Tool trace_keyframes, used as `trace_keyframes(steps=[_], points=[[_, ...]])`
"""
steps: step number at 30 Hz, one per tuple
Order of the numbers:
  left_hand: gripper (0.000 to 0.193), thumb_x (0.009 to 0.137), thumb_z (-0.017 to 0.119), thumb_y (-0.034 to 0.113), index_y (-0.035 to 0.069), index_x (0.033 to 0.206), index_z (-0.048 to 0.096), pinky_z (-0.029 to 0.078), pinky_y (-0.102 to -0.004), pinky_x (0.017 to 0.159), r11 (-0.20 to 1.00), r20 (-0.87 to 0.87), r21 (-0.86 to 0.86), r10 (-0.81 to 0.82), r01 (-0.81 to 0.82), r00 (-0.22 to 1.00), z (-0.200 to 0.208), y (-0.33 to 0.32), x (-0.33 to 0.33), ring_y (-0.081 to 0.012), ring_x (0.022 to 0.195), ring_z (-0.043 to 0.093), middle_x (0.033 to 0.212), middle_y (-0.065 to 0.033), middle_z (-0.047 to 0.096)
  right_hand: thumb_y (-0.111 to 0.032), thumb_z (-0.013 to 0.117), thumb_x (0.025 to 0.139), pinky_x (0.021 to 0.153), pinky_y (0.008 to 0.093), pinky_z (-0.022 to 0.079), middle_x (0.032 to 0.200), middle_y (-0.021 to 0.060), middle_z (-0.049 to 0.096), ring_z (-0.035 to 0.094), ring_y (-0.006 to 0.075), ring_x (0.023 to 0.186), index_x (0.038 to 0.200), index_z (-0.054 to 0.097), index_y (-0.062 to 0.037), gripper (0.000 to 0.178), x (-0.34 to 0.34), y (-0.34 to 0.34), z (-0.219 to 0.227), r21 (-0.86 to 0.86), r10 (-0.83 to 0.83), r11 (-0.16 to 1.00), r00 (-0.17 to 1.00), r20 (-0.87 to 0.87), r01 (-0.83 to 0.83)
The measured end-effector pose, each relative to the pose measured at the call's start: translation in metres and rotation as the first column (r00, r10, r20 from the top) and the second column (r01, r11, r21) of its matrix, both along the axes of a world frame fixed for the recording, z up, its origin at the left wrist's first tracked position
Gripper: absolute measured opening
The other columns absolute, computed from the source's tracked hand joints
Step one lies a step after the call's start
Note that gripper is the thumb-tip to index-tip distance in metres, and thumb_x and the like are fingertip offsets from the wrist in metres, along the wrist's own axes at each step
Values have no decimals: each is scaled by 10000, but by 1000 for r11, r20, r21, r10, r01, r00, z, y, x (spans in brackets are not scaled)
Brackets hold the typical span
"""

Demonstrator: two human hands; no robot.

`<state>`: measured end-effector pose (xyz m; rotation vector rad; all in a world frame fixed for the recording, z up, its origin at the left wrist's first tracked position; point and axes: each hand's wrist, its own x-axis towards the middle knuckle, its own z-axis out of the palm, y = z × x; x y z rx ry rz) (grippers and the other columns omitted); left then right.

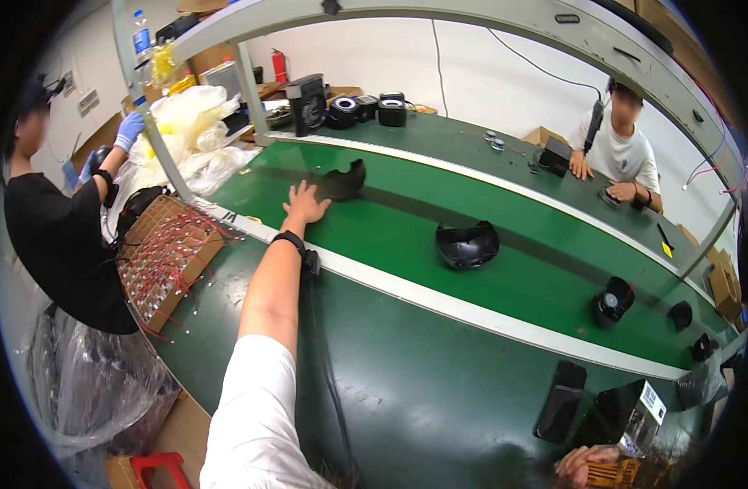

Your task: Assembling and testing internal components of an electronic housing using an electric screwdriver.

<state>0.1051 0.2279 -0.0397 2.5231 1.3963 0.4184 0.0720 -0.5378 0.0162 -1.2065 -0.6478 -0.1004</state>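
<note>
My left hand (304,204) is stretched far out over the green conveyor belt (407,220), fingers spread, its fingertips at the edge of a black curved plastic shell (341,181); it grips nothing. A black wristband sits on that wrist. My right hand (584,463) shows at the lower right edge, fingers curled by a yellow part and a black box with a white label (631,414); whether it holds anything is unclear. A second black shell (467,244) lies further along the belt.
More black parts (612,301) ride the belt to the right. A black phone (561,401) lies on the near table. A cardboard tray of wired parts (164,257) stands left. One person in black stands left, another in white sits across the belt.
</note>
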Motion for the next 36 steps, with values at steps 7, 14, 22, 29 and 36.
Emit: trace_keyframes(steps=[7,14,22,29,36], points=[[298,860,610,300,99,1049,722,412,-522,1020,999,408,43,12,-32,913,7,31,-1,-373,1169,526,1195,-152,623,-115,621,920,454,266,401,664,53,461,455,145,511,1050,414,-67,250,-3,-3,1,-19,31,999,999,-43,-32],[713,690,761,609,-57,943,729,545,-446,883,999,175,-50,-5,14,985,62,-89,108,-395,1025,684,1113,-262,689,-117,630,902,435,263,384,624,40,436,435,133,477,1009,386,-72,270,-8,-3,2,-60,-142,988,990,-15,141],[495,665,870,365,-86,777,697,558,-418,725,978,200,86,-203,189,959,48,-74,57,-341,777,719,800,-261,698,-90,596,899,810,308,450,868,35,559,562,165,792,1136,450,-40,283,-3,-20,-16,-363,-162,904,968,193,224],[323,839,773,218,-56,990,690,528,-357,685,690,469,-328,-474,645,745,99,-220,9,-173,754,651,854,-90,709,-4,623,896,824,315,492,952,77,584,598,161,887,1293,449,-3,434,-5,-2,8,-388,-147,894,965,217,224],[298,959,614,189,12,1194,566,578,-363,640,43,763,-619,-202,784,614,64,-375,-91,-231,797,677,924,-111,671,-54,681,844,779,286,526,1177,131,550,617,145,877,1279,396,-7,522,-15,30,-19,-242,20,967,974,-225,-76]])
